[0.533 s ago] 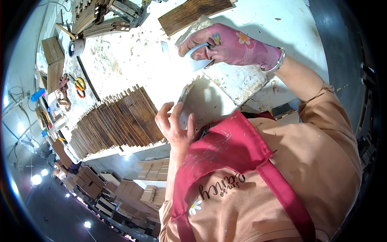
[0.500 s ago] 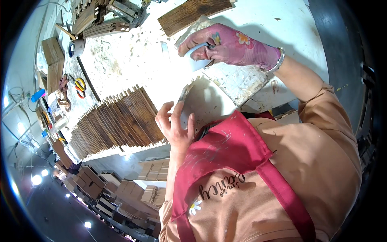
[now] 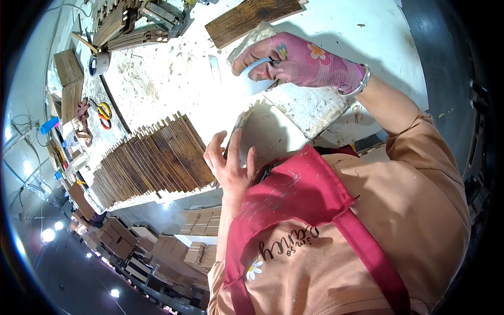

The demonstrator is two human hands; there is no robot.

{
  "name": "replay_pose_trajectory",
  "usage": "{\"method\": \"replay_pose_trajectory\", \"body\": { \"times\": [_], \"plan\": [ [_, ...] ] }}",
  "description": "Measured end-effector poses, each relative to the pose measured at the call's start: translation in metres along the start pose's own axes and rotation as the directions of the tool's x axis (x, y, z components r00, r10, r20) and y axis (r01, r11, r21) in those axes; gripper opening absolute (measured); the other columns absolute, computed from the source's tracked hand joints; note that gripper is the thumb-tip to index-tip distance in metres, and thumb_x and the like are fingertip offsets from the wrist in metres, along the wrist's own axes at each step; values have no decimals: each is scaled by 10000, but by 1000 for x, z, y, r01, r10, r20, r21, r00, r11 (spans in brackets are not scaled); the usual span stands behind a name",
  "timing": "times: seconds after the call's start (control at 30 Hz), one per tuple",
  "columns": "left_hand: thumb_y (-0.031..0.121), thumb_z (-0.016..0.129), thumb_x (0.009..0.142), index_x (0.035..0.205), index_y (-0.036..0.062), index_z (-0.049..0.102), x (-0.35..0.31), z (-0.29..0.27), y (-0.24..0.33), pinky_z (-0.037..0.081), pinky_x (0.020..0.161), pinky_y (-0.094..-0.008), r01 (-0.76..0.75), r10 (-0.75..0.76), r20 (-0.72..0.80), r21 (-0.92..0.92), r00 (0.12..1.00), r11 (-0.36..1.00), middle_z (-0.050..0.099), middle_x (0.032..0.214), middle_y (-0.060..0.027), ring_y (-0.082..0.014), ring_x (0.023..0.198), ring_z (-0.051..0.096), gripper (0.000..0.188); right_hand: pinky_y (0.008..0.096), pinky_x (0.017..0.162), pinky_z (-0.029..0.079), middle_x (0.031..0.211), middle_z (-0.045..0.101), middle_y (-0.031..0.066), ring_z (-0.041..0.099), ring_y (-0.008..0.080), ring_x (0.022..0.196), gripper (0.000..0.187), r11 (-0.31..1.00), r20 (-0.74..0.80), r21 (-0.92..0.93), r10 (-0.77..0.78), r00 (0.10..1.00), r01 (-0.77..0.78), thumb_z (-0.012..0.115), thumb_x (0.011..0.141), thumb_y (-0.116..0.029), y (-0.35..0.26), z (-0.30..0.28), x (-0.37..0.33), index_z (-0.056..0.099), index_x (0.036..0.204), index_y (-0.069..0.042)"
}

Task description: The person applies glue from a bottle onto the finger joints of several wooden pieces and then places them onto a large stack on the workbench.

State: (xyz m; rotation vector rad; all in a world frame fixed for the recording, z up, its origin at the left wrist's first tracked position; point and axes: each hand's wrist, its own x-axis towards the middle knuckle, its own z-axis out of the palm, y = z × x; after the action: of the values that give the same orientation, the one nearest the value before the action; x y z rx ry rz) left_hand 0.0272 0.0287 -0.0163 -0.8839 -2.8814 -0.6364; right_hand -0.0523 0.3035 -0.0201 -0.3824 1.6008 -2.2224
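Observation:
My right hand [image 3: 289,60], in a pink glove with flower prints, is closed round a smooth white curved object [image 3: 257,76]. Glare washes out its lower edge, so its kind is unclear. Below and left of it, my bare left hand [image 3: 231,165] has its thumb and fingers on either side of a narrow wooden board [image 3: 239,126], seen nearly edge-on. The board's pale end points up toward the white object, apart from it. Left of this hand, dark brown boards [image 3: 152,157] with pale pegged ends stand in a tight row.
A dark flat board [image 3: 252,21] lies at the back of the white worktable [image 3: 173,68]. Further left are stacked wooden parts [image 3: 126,31], a tape roll [image 3: 98,63] and scissors with yellow and red handles [image 3: 104,115]. Stacked cardboard [image 3: 202,223] is beyond the table's edge.
The board in my left hand has shifted and turned slightly, so more of its dark edge shows between the fingers. My right hand stays nearly still with the white object.

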Motion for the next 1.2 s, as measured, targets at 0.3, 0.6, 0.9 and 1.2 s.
{"method": "replay_pose_trajectory", "body": {
  "times": [0.3, 0.6, 0.9, 1.2],
  "plan": [
    [221, 691, 806, 1254, 118, 601, -3, 3, 0, 419, 873, -411, -40, 39, 12, 80, 999, 996, 480, 1226, -168, -307, 1095, 474, 468, 253, 917, 432, 1172, 582, 42, 526, 94, 991, 722, 997, -15, -77, 23, 1000, -25, 695, 790, -571, 0, -2, -2, 595, 1192, 20],
    [208, 713, 786, 1261, 143, 596, -1, 2, 0, 433, 848, -399, -36, 32, 35, 111, 999, 993, 467, 1236, -154, -311, 1102, 468, 493, 271, 960, 426, 1209, 568, 50, 522, 99, 1070, 759, 994, 7, -96, 48, 999, -47, 664, 790, -619, 2, -4, -1, 593, 1202, 15],
    [292, 719, 810, 1365, 59, 454, -2, -2, -8, 432, 922, -416, 18, -24, -73, -80, 997, 997, 383, 1323, -177, -351, 1166, 436, 658, 228, 863, 429, 1151, 583, 5, 511, 48, 946, 694, 998, -17, -61, -13, 1000, 12, 692, 806, -542, 4, -2, 0, 588, 1204, 16],
    [42, 687, 788, 1279, 80, 532, -28, -29, -4, 444, 880, -438, 210, -216, 84, 79, 973, 975, 541, 1141, -154, -348, 1058, 511, 516, 231, 884, 444, 1195, 605, 39, 546, 61, 974, 384, 974, -110, -225, -27, 994, 2, 603, 899, -256, -9, 7, -1, 613, 1198, -14]
  ]
}}
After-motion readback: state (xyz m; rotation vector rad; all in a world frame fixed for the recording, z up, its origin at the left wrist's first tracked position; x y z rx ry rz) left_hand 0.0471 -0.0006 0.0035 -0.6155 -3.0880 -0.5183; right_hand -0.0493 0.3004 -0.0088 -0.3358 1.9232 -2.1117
